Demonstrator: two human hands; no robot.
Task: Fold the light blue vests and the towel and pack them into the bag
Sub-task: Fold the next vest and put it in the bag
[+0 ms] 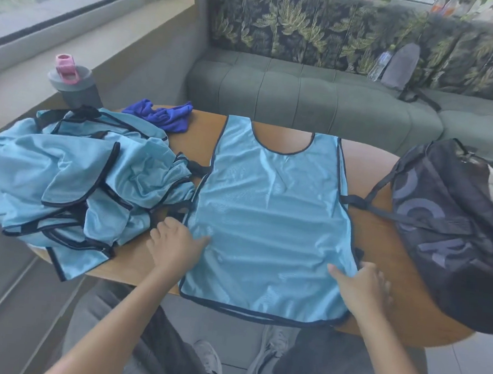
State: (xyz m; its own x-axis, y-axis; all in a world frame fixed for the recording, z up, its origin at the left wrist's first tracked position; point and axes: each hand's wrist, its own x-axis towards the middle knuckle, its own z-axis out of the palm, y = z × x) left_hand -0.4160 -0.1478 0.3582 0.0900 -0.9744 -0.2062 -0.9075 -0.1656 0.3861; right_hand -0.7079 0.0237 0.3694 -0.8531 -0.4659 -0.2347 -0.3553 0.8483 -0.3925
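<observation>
Flat vest: 1 light blue vest (272,218) lies spread on the wooden table (380,274), neck hole away from the person, its hem hanging over the near edge.
Left hand: the left hand (175,246) rests palm down at the vest's left edge, fingers spread flat, thumb on the mesh, gripping nothing.
Right hand: the right hand (363,284) lies at the vest's lower right edge, fingers loosely extended, thumb on the fabric; whether it pinches the trim cannot be told.
Pile: more light blue vests (72,179) sit heaped at the table's left.
Towel: a blue towel (165,117) lies crumpled behind the heap.
Bag: a dark bag (448,232) sits on the table's right end, its strap touching the flat vest's side tab.
Bottle: a grey bottle (76,85) with a pink cap stands at the far left.
</observation>
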